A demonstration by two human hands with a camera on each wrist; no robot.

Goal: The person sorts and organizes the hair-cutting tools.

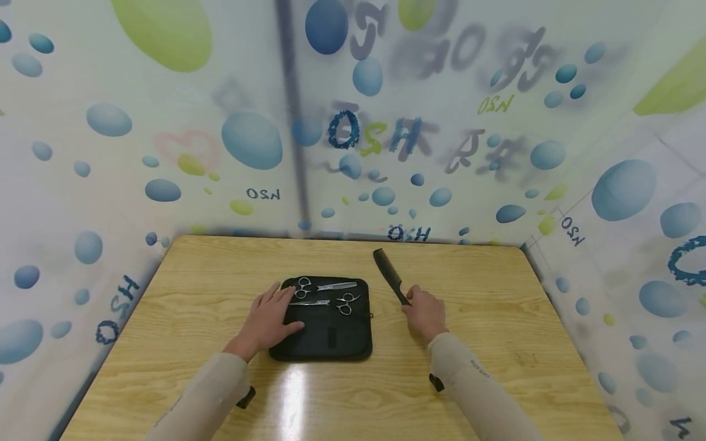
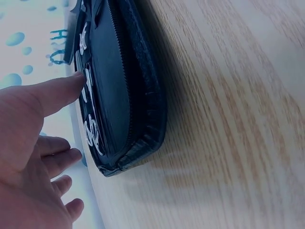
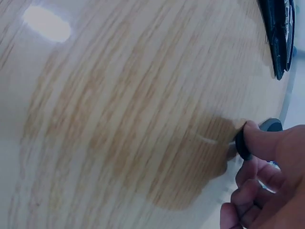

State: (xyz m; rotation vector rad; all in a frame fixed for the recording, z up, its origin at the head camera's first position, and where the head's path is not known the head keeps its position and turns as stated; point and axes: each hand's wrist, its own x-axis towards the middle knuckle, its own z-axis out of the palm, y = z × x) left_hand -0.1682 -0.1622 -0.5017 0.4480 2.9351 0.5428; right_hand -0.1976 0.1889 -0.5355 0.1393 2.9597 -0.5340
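A black zip case (image 1: 331, 337) lies open-faced on the table with two pairs of metal scissors on it. The upper pair is thinning shears (image 1: 337, 286); the lower pair is haircutting scissors (image 1: 345, 300). My left hand (image 1: 268, 321) is at the case's left side, fingers spread and straight, overlapping its edge in the head view. In the left wrist view the thumb (image 2: 59, 93) lies by the scissors. To the right of the case, my right hand (image 1: 426, 311) pinches the handle end of a black comb (image 1: 388, 271), whose toothed part points away toward the back.
The wooden table (image 1: 209, 275) meets patterned walls (image 1: 248, 208) at its back and sides. Light reflects off the tabletop in front of the case. Both sleeves (image 1: 469, 380) carry a small dark piece at the wrist.
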